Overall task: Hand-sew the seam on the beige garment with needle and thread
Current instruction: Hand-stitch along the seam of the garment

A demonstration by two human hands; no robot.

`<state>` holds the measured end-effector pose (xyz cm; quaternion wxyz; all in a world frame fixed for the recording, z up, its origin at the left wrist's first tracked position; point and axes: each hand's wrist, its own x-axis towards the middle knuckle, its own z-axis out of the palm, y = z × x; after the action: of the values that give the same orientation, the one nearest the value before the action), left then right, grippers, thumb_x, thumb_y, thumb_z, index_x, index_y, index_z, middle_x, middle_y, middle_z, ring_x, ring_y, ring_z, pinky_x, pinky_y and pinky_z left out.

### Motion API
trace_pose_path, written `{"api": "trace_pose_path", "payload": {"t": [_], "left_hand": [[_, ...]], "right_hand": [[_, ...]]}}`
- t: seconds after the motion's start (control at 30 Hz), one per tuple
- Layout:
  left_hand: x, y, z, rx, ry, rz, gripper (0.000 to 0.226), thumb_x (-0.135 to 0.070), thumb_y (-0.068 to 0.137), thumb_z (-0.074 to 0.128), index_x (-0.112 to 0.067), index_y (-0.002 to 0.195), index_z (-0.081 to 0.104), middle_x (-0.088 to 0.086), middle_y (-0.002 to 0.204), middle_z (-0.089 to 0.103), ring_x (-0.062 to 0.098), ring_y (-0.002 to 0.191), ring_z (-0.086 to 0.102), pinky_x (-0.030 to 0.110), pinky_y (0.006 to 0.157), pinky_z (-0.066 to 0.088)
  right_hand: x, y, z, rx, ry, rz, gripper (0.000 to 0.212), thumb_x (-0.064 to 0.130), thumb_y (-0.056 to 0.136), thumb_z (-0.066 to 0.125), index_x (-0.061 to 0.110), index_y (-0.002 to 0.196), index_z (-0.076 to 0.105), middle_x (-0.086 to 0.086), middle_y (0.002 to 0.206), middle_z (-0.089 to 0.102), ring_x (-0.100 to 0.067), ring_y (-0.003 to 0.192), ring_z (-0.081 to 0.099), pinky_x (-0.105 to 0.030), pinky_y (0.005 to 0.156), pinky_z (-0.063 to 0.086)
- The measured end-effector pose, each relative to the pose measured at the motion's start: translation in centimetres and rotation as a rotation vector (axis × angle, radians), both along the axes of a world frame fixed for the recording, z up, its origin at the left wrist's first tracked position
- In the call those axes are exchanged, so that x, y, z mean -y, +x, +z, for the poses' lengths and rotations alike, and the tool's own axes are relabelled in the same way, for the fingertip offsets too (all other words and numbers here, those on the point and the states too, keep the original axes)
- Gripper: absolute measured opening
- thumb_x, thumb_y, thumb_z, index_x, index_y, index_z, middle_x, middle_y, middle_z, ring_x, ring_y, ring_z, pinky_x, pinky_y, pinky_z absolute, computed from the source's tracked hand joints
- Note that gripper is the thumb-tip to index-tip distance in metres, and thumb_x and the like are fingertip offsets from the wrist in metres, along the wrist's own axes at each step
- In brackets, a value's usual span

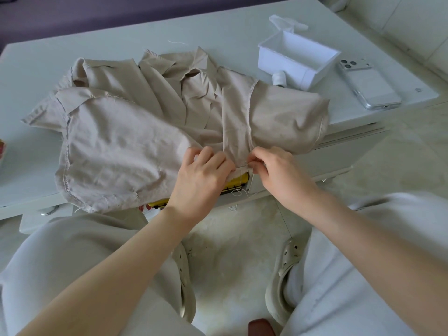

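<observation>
The beige garment (150, 122) lies spread and crumpled across the pale table (36, 76), its near edge hanging over the front. My left hand (201, 180) grips the garment's near edge, fingers curled over the fabric. My right hand (278, 173) pinches a thin needle (246, 163) at the seam, just right of my left hand. A pale thread (238, 187) dangles in loops below the two hands.
A white open box (320, 64) stands at the back right, with a white thread spool (278, 78) against it. A phone (368, 86) lies right of the box. A yellow object (234, 184) shows under the garment's edge. My knees and shoes are below the table.
</observation>
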<state>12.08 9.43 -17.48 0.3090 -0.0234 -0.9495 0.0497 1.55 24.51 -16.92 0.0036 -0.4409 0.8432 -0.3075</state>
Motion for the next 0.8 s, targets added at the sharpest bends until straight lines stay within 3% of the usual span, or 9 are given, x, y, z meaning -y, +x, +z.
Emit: {"api": "trace_pose_path", "payload": {"t": [0.2,0.33,0.47,0.67,0.8], "left_hand": [[0.0,-0.1,0.1,0.008,0.002,0.005,0.02,-0.01,0.091,0.056,-0.012,0.074,0.065,0.001,0.067,0.055,0.025,0.063,0.048,0.031,0.07,0.031],[-0.1,-0.1,0.2,0.013,0.002,0.01,0.021,-0.01,0.092,0.055,-0.012,0.073,0.064,0.001,0.067,0.055,0.024,0.063,0.048,0.031,0.07,0.03],[-0.1,-0.2,0.3,0.021,0.027,0.015,0.027,-0.015,0.095,0.048,-0.012,0.074,0.065,0.0,0.07,0.058,0.024,0.065,0.049,0.03,0.071,0.031],[-0.1,-0.8,0.3,0.021,0.015,0.041,0.016,-0.01,0.09,0.06,-0.013,0.074,0.065,0.0,0.069,0.059,0.025,0.065,0.05,0.032,0.071,0.032],[-0.3,-1.1,0.7,-0.008,0.079,0.031,0.05,-0.031,0.105,0.032,-0.012,0.074,0.066,0.001,0.068,0.058,0.026,0.065,0.052,0.033,0.072,0.034]], "right_hand": [[0.0,-0.2,0.0,-0.027,0.01,0.029,0.008,-0.002,0.089,0.057,0.003,0.087,0.063,-0.008,0.073,0.064,-0.022,0.075,0.052,-0.042,0.062,0.049],[0.1,-0.5,-0.4,-0.098,0.063,0.042,0.02,-0.015,0.08,0.059,0.004,0.083,0.062,-0.006,0.071,0.062,-0.023,0.072,0.05,-0.043,0.057,0.05],[0.3,-0.5,-0.3,-0.21,0.118,0.051,0.033,-0.023,0.066,0.064,0.007,0.08,0.062,0.002,0.067,0.051,-0.017,0.07,0.041,-0.034,0.049,0.046],[0.9,-0.3,0.4,-0.283,0.106,0.153,0.024,-0.017,0.065,0.069,0.006,0.072,0.066,-0.003,0.069,0.053,-0.015,0.075,0.039,-0.023,0.053,0.034],[1.3,-0.6,-0.2,-0.277,0.09,0.19,0.015,-0.005,0.075,0.073,0.01,0.074,0.068,-0.001,0.072,0.052,-0.012,0.077,0.037,-0.025,0.054,0.039]]}}
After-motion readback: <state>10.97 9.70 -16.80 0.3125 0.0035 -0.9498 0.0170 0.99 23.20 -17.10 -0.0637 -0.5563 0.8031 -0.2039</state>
